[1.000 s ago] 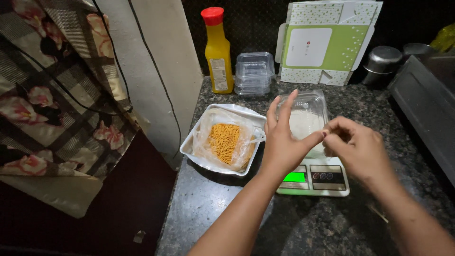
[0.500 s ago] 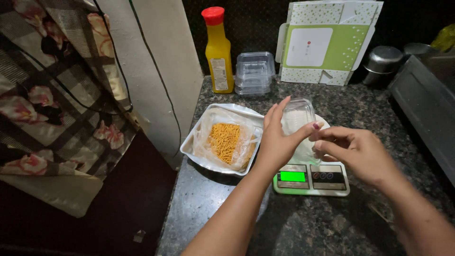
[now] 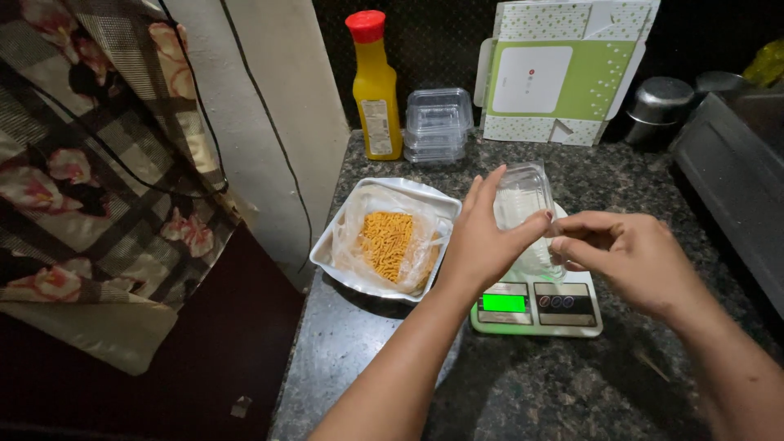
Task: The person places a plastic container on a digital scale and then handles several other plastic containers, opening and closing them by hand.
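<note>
Left hand (image 3: 482, 245) grips a clear plastic container (image 3: 523, 200) tilted above the kitchen scale (image 3: 536, 304). Right hand (image 3: 629, 257), just beside it, pinches the container's lower edge. Left of both sits a white tray (image 3: 347, 245) holding orange snack strands (image 3: 388, 241).
</note>
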